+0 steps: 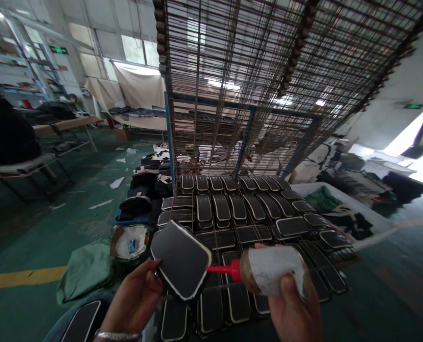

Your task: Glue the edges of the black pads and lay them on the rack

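Note:
My left hand point(140, 297) pinches the left edge of a flat black panel point(183, 261) with rounded corners. A whitish line of glue runs along much of the panel's rim. In my right hand point(298, 304) lies a squeeze glue bottle point(273, 268), wrapped in a pale, stained covering and tipped on its side. Its red nozzle point(221, 270) points left, with the tip at the panel's right edge. Below both hands, several black panels point(211, 308) with pale rims lie in rows on a wire rack point(216, 225).
Tilted wire racks point(232, 57) rise above the rows. A green cloth bag point(86, 270) and an open round container point(129, 240) stand at left, near dark stacked pieces point(136, 204). At right is a white bin point(371, 232) with cloth. A seated person point(8, 128) is at far left.

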{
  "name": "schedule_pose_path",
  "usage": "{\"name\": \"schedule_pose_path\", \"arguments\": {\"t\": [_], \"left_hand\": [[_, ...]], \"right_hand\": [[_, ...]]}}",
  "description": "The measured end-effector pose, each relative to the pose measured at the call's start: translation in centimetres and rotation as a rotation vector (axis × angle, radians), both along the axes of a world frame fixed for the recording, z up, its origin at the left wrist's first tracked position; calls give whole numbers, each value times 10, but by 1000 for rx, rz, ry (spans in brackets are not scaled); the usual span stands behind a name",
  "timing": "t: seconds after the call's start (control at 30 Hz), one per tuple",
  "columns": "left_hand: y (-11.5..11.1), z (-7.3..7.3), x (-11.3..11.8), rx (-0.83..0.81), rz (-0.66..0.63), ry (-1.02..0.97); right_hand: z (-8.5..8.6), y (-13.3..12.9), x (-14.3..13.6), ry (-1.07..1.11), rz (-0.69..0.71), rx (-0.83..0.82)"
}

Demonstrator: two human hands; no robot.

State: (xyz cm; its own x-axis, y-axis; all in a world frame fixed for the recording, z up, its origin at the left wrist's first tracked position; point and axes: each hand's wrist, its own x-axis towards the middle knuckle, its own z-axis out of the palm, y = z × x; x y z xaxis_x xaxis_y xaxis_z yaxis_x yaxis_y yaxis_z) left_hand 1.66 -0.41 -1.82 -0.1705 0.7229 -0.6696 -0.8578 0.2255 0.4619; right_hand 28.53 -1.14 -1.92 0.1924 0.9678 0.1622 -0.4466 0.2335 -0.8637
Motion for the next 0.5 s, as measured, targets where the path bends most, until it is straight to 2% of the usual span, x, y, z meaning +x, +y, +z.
{"name": "schedule_pose_path", "arguments": {"t": [0.23, 0.4, 0.5], "left_hand": [[3, -9, -1, -10, 28, -36], [5, -12, 0, -35, 68, -21], [5, -11, 1, -49, 90, -34]], "right_hand": [[-7, -14, -14, 41, -27, -100], [-19, -20, -21, 13, -42, -101], [-18, -19, -20, -11, -23, -80]]}}
